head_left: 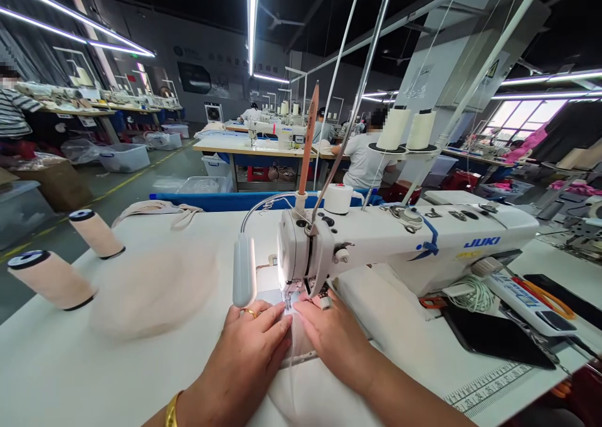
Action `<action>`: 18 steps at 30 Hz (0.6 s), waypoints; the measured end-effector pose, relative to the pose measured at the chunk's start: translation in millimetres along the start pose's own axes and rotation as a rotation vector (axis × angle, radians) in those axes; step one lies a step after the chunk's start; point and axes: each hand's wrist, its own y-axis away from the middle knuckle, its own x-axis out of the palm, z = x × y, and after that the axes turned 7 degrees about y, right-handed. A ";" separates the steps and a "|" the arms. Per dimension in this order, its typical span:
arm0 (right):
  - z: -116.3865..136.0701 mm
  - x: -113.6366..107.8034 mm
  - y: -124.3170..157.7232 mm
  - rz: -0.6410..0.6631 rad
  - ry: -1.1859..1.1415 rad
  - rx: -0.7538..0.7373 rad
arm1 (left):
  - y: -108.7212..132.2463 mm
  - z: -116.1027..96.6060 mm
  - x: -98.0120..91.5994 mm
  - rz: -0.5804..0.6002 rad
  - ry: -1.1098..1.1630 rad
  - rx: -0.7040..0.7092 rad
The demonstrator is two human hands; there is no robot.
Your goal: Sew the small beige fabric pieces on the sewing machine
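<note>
A white JUKI sewing machine (376, 236) stands before me, its lamp (243, 270) lit beside the needle area. Pale sheer fabric (297, 342) lies under the presser foot (288, 298) and trails toward me. My left hand (251, 355), with a ring and a bracelet, is closed on the fabric just left of the foot, fingers together. On the right side, my right hand (336, 333) grips the same cloth close to the foot; its fingertips are partly hidden by the machine head. More pale fabric (390, 308) spreads under the machine arm.
Two peach thread cones (51, 279) and a blurred pale fabric piece (155, 289) lie on the left. A black phone (498, 336), a coiled cord (473, 294) and a printed ruler (489, 386) are at right. A pencil (309, 142) stands upright on the machine. Co-workers sit beyond.
</note>
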 end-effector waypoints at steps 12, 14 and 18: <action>-2.8 -56.7 15.7 0.341 -0.290 -0.232 | 9.1 -2.3 -26.6 0.309 0.201 -0.044; -3.2 -53.8 14.2 0.342 -0.250 -0.215 | 6.6 0.1 -20.0 0.211 0.241 -0.064; -2.3 -42.1 9.4 0.220 -0.338 -0.162 | -6.0 0.9 -10.4 0.109 0.365 -0.139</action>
